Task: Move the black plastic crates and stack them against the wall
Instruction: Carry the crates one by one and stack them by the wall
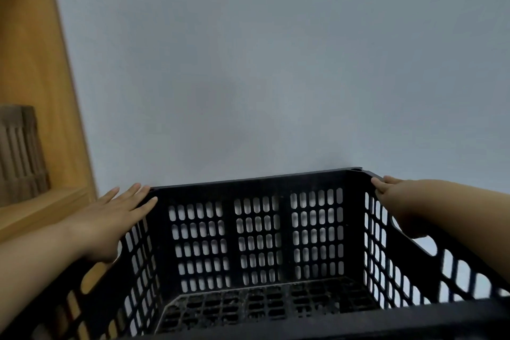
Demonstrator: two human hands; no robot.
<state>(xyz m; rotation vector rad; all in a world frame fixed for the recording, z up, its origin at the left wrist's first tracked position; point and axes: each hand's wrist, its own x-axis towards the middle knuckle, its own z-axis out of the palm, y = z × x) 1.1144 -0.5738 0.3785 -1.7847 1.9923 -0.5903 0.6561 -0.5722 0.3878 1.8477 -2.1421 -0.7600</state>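
Observation:
A black plastic crate with slotted walls and a grid floor fills the lower half of the view. It is empty, and its far wall stands close to the pale grey wall. My left hand lies flat against the crate's left rim near the far corner, fingers stretched and apart, thumb tucked low by the handle hole. My right hand is on the right rim at the far corner, fingers curled over the edge. What the crate rests on is hidden.
A tall wooden panel runs up the left side, with a wooden ledge below it. A brown ribbed object, like stacked cardboard, stands on that ledge. The grey wall is bare above the crate.

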